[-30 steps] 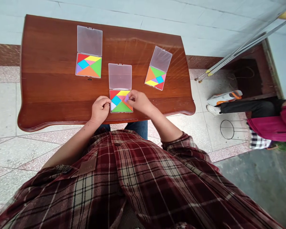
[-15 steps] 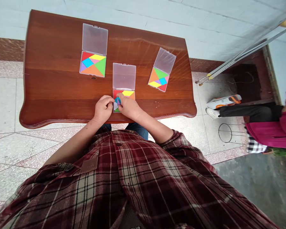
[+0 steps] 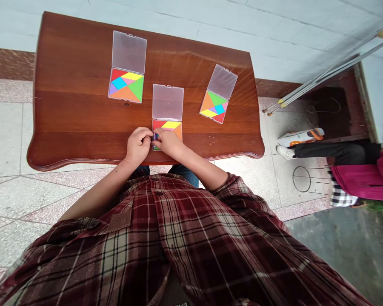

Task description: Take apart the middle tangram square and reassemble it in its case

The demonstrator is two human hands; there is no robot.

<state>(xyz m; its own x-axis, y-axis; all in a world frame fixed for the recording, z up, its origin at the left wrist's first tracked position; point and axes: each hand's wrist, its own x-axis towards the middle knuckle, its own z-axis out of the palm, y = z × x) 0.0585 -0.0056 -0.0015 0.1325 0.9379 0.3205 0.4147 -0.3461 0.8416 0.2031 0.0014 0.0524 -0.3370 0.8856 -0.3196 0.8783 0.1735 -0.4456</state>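
In front of me the middle tangram case (image 3: 168,102) lies with its clear lid folded back and its tray nearest to me. In the tray a yellow parallelogram (image 3: 171,125) and an orange piece (image 3: 178,131) show, with red and green beside them. My right hand (image 3: 170,143) is over the tray, fingers closed around a small purple tangram piece (image 3: 155,136); a bit of blue shows under them. My left hand (image 3: 138,143) is at the tray's left edge, thumb and forefinger pinched together. Anything between those fingers is hidden.
Two more lidded tangram cases lie on the wooden table (image 3: 70,123): a left one (image 3: 126,85) and a right one (image 3: 214,105), both filled with coloured pieces. Crutches (image 3: 306,85) lean by the wall. A seated person (image 3: 360,178) is at the right, near a white bag (image 3: 300,137).
My right hand has shifted slightly left and its fingers have closed in, taking the purple piece toward the tray's left edge. My left hand stays almost still.
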